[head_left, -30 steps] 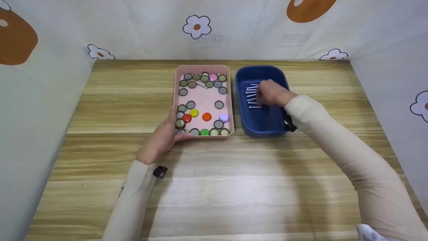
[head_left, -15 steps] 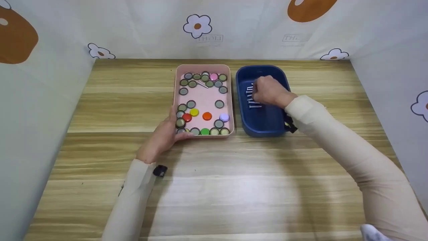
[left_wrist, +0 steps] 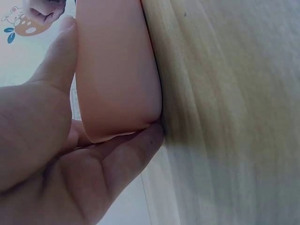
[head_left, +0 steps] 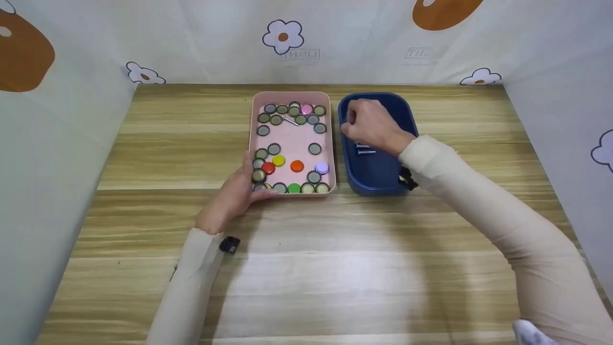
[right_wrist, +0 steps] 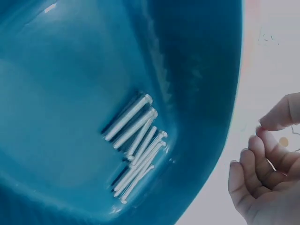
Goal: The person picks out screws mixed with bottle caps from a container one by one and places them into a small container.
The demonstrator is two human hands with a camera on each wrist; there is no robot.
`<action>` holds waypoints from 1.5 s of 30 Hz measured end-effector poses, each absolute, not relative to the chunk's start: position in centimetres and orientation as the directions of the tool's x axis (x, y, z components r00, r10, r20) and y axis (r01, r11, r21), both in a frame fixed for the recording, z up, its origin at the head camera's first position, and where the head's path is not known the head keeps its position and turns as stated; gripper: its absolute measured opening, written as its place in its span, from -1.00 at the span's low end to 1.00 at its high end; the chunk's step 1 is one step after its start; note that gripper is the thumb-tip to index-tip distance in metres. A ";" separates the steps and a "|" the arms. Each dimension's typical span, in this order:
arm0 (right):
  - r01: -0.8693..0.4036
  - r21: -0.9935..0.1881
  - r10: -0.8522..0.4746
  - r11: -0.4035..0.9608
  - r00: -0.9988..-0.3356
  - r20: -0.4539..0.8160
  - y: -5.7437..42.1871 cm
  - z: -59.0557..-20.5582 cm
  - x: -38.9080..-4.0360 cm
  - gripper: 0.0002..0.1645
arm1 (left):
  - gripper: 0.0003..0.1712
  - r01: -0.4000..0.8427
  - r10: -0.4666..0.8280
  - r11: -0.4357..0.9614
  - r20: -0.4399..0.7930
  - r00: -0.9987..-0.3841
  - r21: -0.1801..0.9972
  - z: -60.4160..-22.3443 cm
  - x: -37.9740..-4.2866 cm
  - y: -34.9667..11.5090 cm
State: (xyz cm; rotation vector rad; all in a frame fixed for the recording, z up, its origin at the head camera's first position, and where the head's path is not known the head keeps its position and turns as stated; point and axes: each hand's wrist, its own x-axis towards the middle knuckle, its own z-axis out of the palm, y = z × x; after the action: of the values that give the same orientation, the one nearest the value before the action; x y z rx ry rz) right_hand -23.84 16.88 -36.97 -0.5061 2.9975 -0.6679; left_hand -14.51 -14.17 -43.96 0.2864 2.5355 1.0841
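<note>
A pink box (head_left: 292, 139) stands at the middle of the table, holding bottle caps (head_left: 297, 166) and one silver nail-like pin (head_left: 290, 121). My left hand (head_left: 234, 194) grips its near left corner, thumb over the front rim and fingers along the left side; the left wrist view shows the hand (left_wrist: 79, 154) against the box wall (left_wrist: 117, 70). Over the left rim of the blue container (head_left: 378, 175) hovers my right hand (head_left: 371, 125). In the right wrist view its fingertips (right_wrist: 259, 136) are loosely curled, with nothing visible between them. Several silver nail-like pins (right_wrist: 136, 145) lie in the container.
The containers stand side by side with a narrow gap, on a wood-grain table (head_left: 306, 258). Behind them rises a white curtain (head_left: 201, 43) with flower prints, which also encloses both sides. A small black wrist device (head_left: 230, 245) sits on the left cuff.
My right hand has risen from the pins and moved left and back toward the blue container's left rim, covering the farther pins from the head view. The left hand keeps its place.
</note>
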 end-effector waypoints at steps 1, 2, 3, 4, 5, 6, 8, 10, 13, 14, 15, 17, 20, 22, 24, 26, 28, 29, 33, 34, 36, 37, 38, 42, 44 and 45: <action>-0.316 -0.426 -0.323 0.847 -0.945 0.058 16.6 -36.9 -23.8 -0.86 | 0.34 0.047 0.325 0.688 -0.249 -0.912 0.724 -44.0 -14.5 -14.2; -0.325 -0.434 -0.327 0.840 -0.942 0.072 16.3 -36.8 -23.8 -0.87 | 0.35 0.052 0.326 0.692 -0.247 -0.913 0.720 -44.0 -14.5 -14.2; -0.329 -0.440 -0.328 0.835 -0.941 0.081 16.0 -36.8 -23.9 -0.87 | 0.35 0.052 0.325 0.694 -0.248 -0.913 0.718 -44.0 -14.5 -14.2; -0.333 -0.445 -0.329 0.831 -0.940 0.089 15.7 -36.7 -23.9 -0.87 | 0.36 0.054 0.326 0.696 -0.248 -0.912 0.715 -44.1 -14.5 -14.1; -0.333 -0.451 -0.328 0.828 -0.940 0.092 15.4 -36.6 -23.9 -0.86 | 0.36 0.054 0.326 0.694 -0.247 -0.913 0.718 -44.1 -14.5 -14.1; -0.334 -0.455 -0.329 0.825 -0.940 0.094 15.1 -36.5 -23.9 -0.85 | 0.37 0.057 0.326 0.699 -0.246 -0.913 0.713 -44.1 -14.4 -14.1; -0.331 -0.461 -0.330 0.823 -0.940 0.085 14.5 -36.4 -24.0 -0.83 | 0.37 0.055 0.324 0.700 -0.248 -0.913 0.712 -44.1 -14.4 -14.1; -0.326 -0.472 -0.333 0.819 -0.940 0.071 14.0 -36.3 -24.1 -0.82 | 0.38 0.065 0.328 0.704 -0.243 -0.913 0.708 -44.1 -14.3 -14.1; -0.321 -0.487 -0.340 0.812 -0.939 0.053 13.3 -36.2 -24.2 -0.85 | 0.40 0.076 0.331 0.709 -0.236 -0.914 0.701 -44.0 -14.3 -14.2; -0.319 -0.493 -0.342 0.809 -0.938 0.046 13.1 -36.1 -24.3 -0.85 | 0.39 0.068 0.327 0.704 -0.237 -0.915 0.707 -44.0 -14.3 -14.2; -0.313 -0.500 -0.342 0.807 -0.939 0.037 12.9 -36.1 -24.4 -0.85 | 0.38 0.060 0.322 0.701 -0.240 -0.916 0.710 -44.0 -14.3 -14.2; -0.300 -0.512 -0.338 0.805 -0.941 0.020 12.5 -36.1 -24.5 -0.86 | 0.34 0.041 0.313 0.693 -0.250 -0.916 0.719 -44.0 -14.4 -14.1; -0.279 -0.532 -0.329 0.800 -0.944 0.000 12.0 -36.1 -24.9 -0.83 | 0.25 0.008 0.298 0.673 -0.261 -0.918 0.740 -44.1 -14.5 -14.0; -0.267 -0.538 -0.321 0.800 -0.947 -0.007 11.7 -36.0 -25.2 -0.80 | 0.23 0.000 0.295 0.670 -0.266 -0.918 0.742 -44.1 -14.6 -14.0; -0.256 -0.541 -0.313 0.801 -0.950 -0.013 11.3 -36.0 -25.5 -0.78 | 0.26 -0.002 0.293 0.673 -0.269 -0.918 0.739 -44.1 -14.5 -14.0; -0.243 -0.544 -0.303 0.803 -0.953 -0.021 11.0 -35.9 -25.8 -0.77 | 0.32 0.010 0.297 0.689 -0.269 -0.916 0.725 -44.1 -14.5 -14.1; -0.232 -0.548 -0.297 0.803 -0.954 -0.032 10.7 -35.9 -26.1 -0.77 | 0.34 0.020 0.299 0.695 -0.264 -0.917 0.719 -44.1 -14.5 -14.1; -0.227 -0.551 -0.296 0.803 -0.954 -0.038 10.6 -35.9 -26.2 -0.77 | 0.34 0.022 0.300 0.694 -0.261 -0.918 0.720 -44.1 -14.5 -14.2; -0.240 -0.557 -0.309 0.795 -0.951 -0.032 10.1 -36.1 -26.5 -0.77 | 0.35 0.051 0.317 0.693 -0.240 -0.918 0.719 -44.0 -14.5 -14.2; -0.244 -0.559 -0.312 0.792 -0.950 -0.027 10.0 -36.2 -26.6 -0.78 | 0.37 0.056 0.320 0.694 -0.238 -0.917 0.718 -44.0 -14.5 -14.2; -0.245 -0.564 -0.313 0.789 -0.949 -0.026 9.6 -36.2 -26.7 -0.78 | 0.39 0.056 0.324 0.693 -0.240 -0.915 0.719 -43.9 -14.5 -14.2; -0.238 -0.570 -0.311 0.787 -0.950 -0.033 9.5 -36.3 -26.8 -0.79 | 0.39 0.049 0.321 0.691 -0.245 -0.915 0.721 -43.9 -14.5 -14.2; -0.230 -0.575 -0.307 0.785 -0.951 -0.040 9.3 -36.3 -26.9 -0.80 | 0.37 0.040 0.317 0.686 -0.249 -0.915 0.726 -43.9 -14.5 -14.2; -0.211 -0.573 -0.298 0.792 -0.953 -0.062 8.5 -36.5 -27.2 -0.79 | 0.26 0.005 0.306 0.650 -0.256 -0.917 0.760 -43.8 -14.5 -14.1; -0.203 -0.565 -0.292 0.799 -0.954 -0.071 8.1 -36.5 -27.4 -0.77 | 0.26 0.006 0.308 0.644 -0.252 -0.918 0.765 -43.8 -14.5 -14.1; -0.196 -0.562 -0.288 0.803 -0.954 -0.078 8.0 -36.6 -27.5 -0.77 | 0.27 0.005 0.306 0.644 -0.251 -0.918 0.765 -43.8 -14.5 -14.1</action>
State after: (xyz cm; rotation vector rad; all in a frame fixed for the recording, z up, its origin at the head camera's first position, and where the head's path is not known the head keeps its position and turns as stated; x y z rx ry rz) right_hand -27.54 7.95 -36.58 -0.3828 2.8299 -0.8565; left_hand -14.49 -14.12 -43.79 0.2474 2.5067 1.1644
